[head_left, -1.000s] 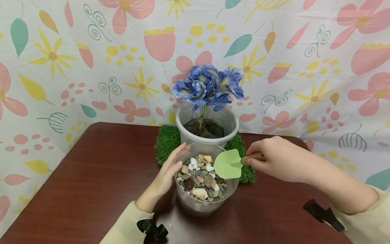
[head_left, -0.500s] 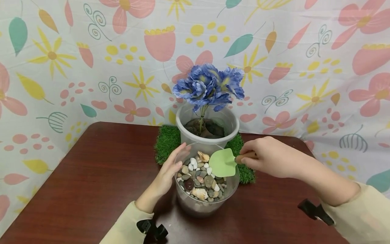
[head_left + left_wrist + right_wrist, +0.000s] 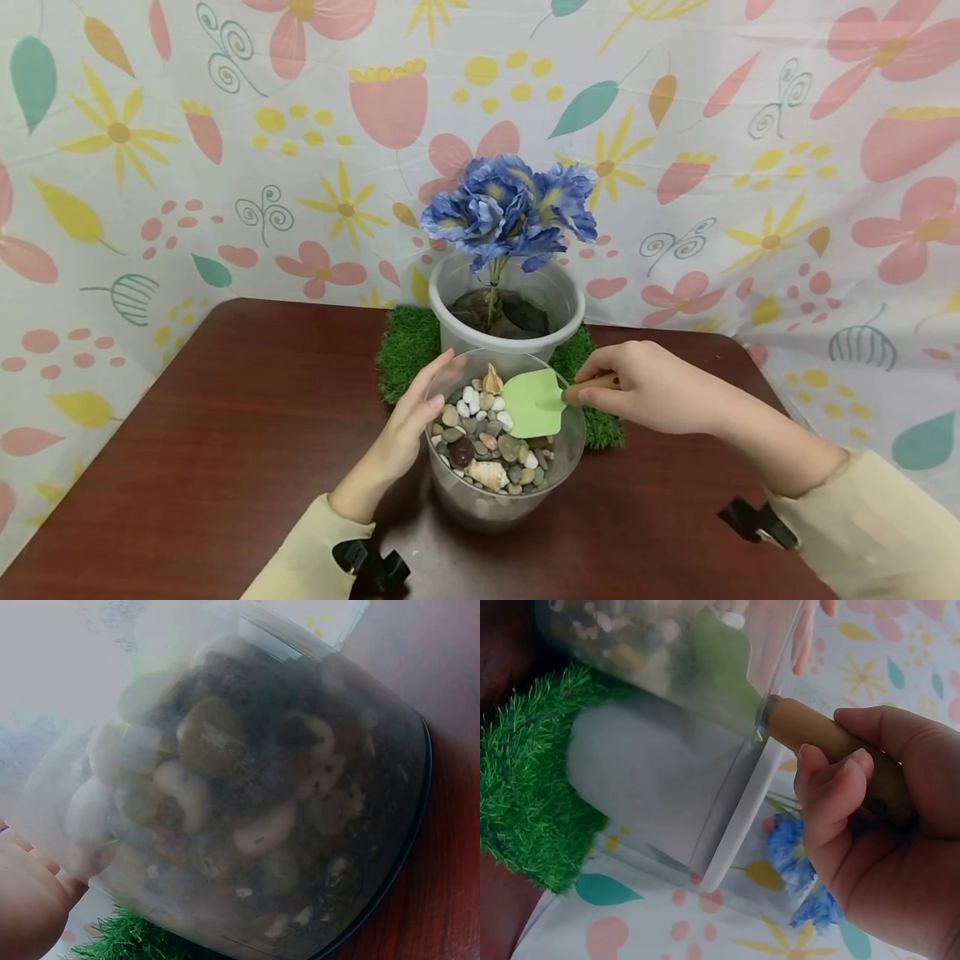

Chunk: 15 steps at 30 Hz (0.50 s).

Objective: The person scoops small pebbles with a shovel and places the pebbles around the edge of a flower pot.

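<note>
At the middle of the surface (image 3: pixel 247 433), toward its near side, a clear container (image 3: pixel 491 515) holds stones (image 3: pixel 467 417), two seashells and a green trowel blade (image 3: pixel 536 404). The blade lies inside the rim at the right, covering the stones under it; whether its edge is dug in or only rests on them cannot be told. Just left of it, the far seashell (image 3: pixel 492 380) points upward; the near seashell (image 3: pixel 487 475) lies among the stones near the front. The right hand (image 3: pixel 651 387) grips the wooden handle (image 3: pixel 806 722), its curled fingers hiding the handle's far end; the blade appears only blurred through the container wall in the right wrist view.

The left hand (image 3: pixel 407 417) rests along the container's left side with its fingers extended, some fingertips seen faintly through the clear wall; the left wrist view catches only a dim part of it at the edge. In that view the stones look hazy behind the plastic, above a dark, speckled layer that is hard to identify.

Directly beyond, a white pot (image 3: pixel 506 342) with blue flowers (image 3: pixel 510 212) has its near lower part hidden by the container. The pot stands on artificial grass (image 3: pixel 405 354), mostly covered and showing to left and right. Both sleeves are cut off by the lower part of the head view. A flower-printed cloth (image 3: pixel 262 125) runs out of frame behind.
</note>
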Available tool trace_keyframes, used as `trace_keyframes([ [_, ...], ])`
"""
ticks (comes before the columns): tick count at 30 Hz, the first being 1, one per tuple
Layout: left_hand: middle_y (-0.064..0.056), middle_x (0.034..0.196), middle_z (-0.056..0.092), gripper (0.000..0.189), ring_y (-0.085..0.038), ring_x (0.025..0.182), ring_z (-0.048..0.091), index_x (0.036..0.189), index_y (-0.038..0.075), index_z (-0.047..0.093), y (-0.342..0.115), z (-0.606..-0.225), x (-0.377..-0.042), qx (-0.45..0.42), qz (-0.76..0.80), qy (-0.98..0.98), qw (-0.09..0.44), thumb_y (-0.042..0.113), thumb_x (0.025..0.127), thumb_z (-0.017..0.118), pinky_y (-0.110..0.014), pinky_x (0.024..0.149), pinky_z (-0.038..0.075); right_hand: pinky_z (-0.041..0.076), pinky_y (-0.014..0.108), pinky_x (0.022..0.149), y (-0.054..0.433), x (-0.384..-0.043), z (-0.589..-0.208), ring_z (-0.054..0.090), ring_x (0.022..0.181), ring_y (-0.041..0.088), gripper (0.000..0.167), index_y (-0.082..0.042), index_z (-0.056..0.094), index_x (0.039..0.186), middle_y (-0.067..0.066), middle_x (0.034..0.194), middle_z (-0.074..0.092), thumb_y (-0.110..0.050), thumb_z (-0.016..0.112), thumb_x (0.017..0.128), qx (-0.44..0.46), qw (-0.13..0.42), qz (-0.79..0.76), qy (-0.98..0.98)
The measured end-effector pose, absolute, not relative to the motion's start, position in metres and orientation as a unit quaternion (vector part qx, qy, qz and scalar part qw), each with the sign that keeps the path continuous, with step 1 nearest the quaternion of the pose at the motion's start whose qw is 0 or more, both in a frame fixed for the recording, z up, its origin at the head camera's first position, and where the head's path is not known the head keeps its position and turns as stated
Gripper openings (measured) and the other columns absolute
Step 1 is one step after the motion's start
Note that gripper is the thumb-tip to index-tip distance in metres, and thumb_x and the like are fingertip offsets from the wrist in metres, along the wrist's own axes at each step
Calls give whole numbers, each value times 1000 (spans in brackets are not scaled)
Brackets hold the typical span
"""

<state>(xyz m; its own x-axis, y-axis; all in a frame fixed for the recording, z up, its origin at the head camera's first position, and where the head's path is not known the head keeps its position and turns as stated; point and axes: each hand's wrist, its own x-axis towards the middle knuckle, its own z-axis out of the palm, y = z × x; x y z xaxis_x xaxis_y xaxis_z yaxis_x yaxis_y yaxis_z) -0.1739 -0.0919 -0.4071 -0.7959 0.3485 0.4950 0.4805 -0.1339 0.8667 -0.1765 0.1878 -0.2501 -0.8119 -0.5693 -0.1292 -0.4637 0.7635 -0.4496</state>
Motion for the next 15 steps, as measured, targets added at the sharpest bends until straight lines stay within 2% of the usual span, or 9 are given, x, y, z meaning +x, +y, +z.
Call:
trace_keyframes([
  [3,-31,146,32,54,-41,134,33,147,-5,18,-93,-406,-173,-315,-684,-656,49,11,96,30,-45,110,27,37,23,48,188,-178,-250,37,41,4,17,-25,70,95,-9,52,48,-38,61,88,-277,131,-204,930],
  [9,-31,146,32,55,-39,134,33,146,-7,18,-92,-405,-173,-318,-685,-653,48,11,96,30,-61,106,23,43,26,49,191,-181,-250,45,39,10,23,-23,70,100,-6,47,46,-41,60,89,-276,162,-231,919],
  [11,-30,146,31,55,-38,135,33,147,-7,18,-92,-405,-173,-319,-685,-654,47,11,96,30,-58,107,24,46,28,51,192,-183,-251,50,40,14,25,-22,70,101,-4,46,47,-40,59,89,-273,175,-248,913],
  [15,-30,147,31,54,-32,136,33,147,-6,18,-92,-406,-172,-319,-686,-652,46,12,97,30,-36,109,29,48,29,51,191,-182,-263,51,42,12,23,-21,71,101,-5,51,50,-37,58,91,-274,188,-272,903],
])
